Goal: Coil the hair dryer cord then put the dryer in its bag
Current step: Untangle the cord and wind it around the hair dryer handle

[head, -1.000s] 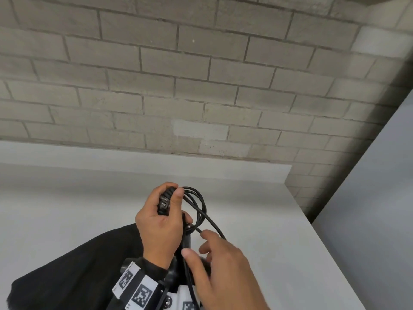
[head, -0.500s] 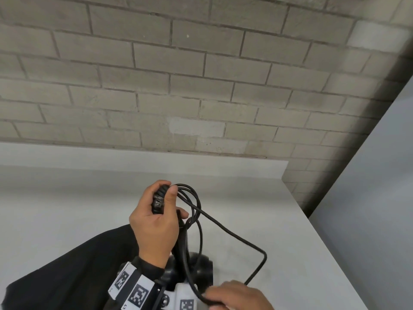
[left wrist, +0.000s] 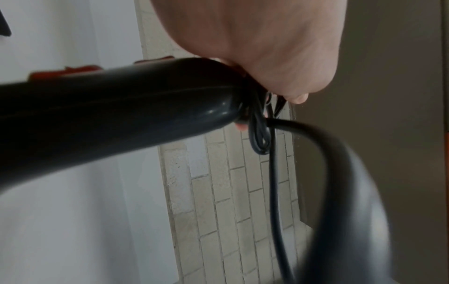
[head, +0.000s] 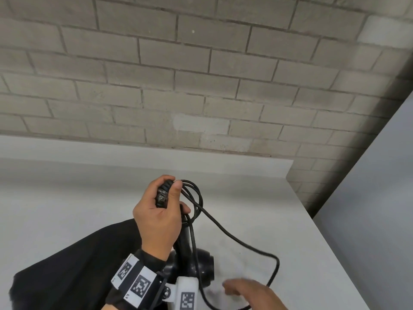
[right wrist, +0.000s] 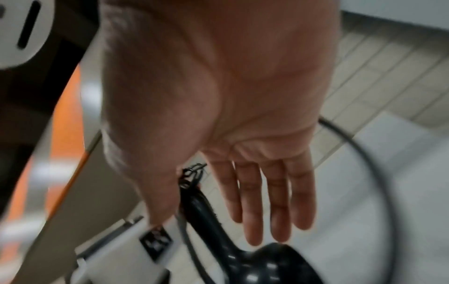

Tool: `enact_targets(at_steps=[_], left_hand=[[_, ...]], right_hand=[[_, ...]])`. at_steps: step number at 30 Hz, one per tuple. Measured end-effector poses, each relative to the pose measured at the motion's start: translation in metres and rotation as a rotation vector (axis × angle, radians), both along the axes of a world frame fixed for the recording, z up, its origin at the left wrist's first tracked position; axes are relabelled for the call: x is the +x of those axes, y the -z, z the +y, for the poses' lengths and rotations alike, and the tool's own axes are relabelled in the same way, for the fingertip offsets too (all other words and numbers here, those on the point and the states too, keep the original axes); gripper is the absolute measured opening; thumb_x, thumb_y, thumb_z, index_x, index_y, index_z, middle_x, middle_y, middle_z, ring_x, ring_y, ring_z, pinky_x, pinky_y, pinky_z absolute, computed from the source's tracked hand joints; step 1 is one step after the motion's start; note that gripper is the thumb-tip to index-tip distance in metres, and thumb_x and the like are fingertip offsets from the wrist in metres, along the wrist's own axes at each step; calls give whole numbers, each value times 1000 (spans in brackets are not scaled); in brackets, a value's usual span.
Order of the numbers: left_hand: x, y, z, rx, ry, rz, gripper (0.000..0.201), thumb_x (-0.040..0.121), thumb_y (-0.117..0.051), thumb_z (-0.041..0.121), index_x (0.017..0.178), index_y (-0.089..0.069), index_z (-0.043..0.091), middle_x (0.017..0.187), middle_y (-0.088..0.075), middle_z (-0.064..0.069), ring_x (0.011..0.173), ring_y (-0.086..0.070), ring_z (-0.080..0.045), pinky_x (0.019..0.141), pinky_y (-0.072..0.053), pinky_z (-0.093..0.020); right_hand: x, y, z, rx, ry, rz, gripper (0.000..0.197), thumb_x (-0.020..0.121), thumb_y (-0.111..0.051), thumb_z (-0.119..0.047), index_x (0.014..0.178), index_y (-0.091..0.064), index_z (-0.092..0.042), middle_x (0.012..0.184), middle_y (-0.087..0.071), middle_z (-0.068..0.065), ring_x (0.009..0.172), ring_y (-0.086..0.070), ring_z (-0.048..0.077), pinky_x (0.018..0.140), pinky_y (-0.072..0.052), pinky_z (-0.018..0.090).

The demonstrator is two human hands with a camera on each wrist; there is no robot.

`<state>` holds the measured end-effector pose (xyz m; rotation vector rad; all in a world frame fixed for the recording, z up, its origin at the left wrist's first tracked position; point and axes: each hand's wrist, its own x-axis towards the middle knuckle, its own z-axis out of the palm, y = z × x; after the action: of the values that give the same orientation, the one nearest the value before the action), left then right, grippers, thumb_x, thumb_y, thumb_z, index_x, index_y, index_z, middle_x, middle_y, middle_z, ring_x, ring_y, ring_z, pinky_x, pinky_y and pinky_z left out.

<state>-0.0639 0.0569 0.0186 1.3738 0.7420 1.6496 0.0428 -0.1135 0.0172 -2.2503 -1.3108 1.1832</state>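
Note:
My left hand [head: 157,217] holds the black hair dryer [head: 202,265] upright by the end of its handle [left wrist: 121,115], with several loops of black cord [head: 197,198] gripped against it. The dryer's head hangs below that hand. A long free run of cord [head: 237,239] swings out to the right, bends near the table and returns toward the bottom edge. My right hand [head: 252,291] is low at the bottom, blurred, with straight, spread fingers [right wrist: 274,201]. The cord passes close by its thumb; no grip shows. The black bag [head: 67,269] lies on the table to the left.
A white table [head: 67,198] runs back to a low white ledge and a grey brick wall [head: 201,86]. Its right edge [head: 330,253] drops off beside a grey panel [head: 380,209]. Wrist cameras with tag markers [head: 138,280] sit under my left forearm.
My right hand has dropped from beside the left hand to the lower right, drawing out a wide loop of cord, and its fingers have spread. The left hand has kept its grip.

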Motion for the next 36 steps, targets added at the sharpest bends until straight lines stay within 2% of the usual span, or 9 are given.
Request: enact_targets(at_steps=[3, 7, 11, 17, 21, 24, 31, 33, 36], left_hand=[[1, -1, -4, 32, -8, 20, 8, 88, -65, 28, 95, -65, 23, 71, -67, 9, 45, -66, -19, 45, -51, -26], [2, -1, -7, 56, -19, 38, 8, 88, -66, 29, 95, -65, 24, 72, -68, 9, 45, -67, -18, 45, -53, -28], [-2, -1, -4, 37, -36, 38, 7, 88, -67, 29, 94, -65, 26, 74, -69, 11, 49, -69, -17, 49, -54, -30], [-2, 1, 0, 71, -46, 59, 8, 88, -66, 29, 95, -66, 25, 72, -70, 14, 57, -71, -12, 62, -59, -28], [-4, 3, 0, 99, -48, 78, 11, 89, -70, 43, 95, -65, 34, 79, -71, 16, 64, -72, -8, 66, -56, -19], [-1, 1, -10, 162, 8, 75, 14, 86, -64, 42, 97, -65, 33, 82, -71, 13, 63, -72, -7, 63, -55, -14], [7, -3, -21, 200, 62, 64, 13, 86, -66, 38, 97, -65, 30, 80, -70, 9, 58, -71, -6, 59, -52, -12], [7, -3, -21, 201, 66, 55, 14, 86, -66, 38, 97, -65, 29, 80, -70, 10, 58, -71, -7, 58, -53, -14], [5, -1, -22, 201, 49, 56, 16, 84, -69, 37, 96, -67, 27, 75, -70, 6, 57, -71, -7, 59, -52, -14]], right_hand=[[-19, -10, 13, 393, 110, 103, 16, 92, -57, -48, 106, -64, -43, 106, -68, -25, 97, -60, -4, 82, -46, 11], [-34, -20, 40, 650, 135, 236, 20, 95, -56, -42, 92, -68, -27, 88, -75, -8, 80, -68, 3, 78, -54, 22], [-41, -20, 49, 724, 75, 274, 15, 97, -56, -28, 89, -66, -21, 67, -68, -4, 61, -58, 3, 66, -46, 17], [-23, -11, 12, 810, -8, 222, 23, 90, -64, -13, 80, -69, -33, 69, -69, -9, 72, -64, 8, 75, -47, 12], [-4, 6, -15, 889, 33, 52, 7, 80, -70, -49, 78, -71, -43, 73, -70, -13, 74, -66, 6, 78, -47, 12], [12, 23, -34, 919, 95, 44, 33, 82, -60, -67, 87, -72, -37, 81, -71, -9, 79, -69, 15, 84, -52, 30], [14, -8, -39, 926, -202, -196, 22, 99, -45, -51, 92, -62, -40, 85, -62, -14, 82, -62, 8, 79, -47, 17], [6, -13, -38, 1010, -201, -114, 17, 98, -48, -50, 96, -64, -45, 86, -65, -18, 83, -65, 9, 80, -48, 16], [-11, -15, -32, 1238, -11, 160, 21, 90, -63, -48, 98, -75, -33, 81, -74, -8, 70, -72, 14, 73, -56, 21]])
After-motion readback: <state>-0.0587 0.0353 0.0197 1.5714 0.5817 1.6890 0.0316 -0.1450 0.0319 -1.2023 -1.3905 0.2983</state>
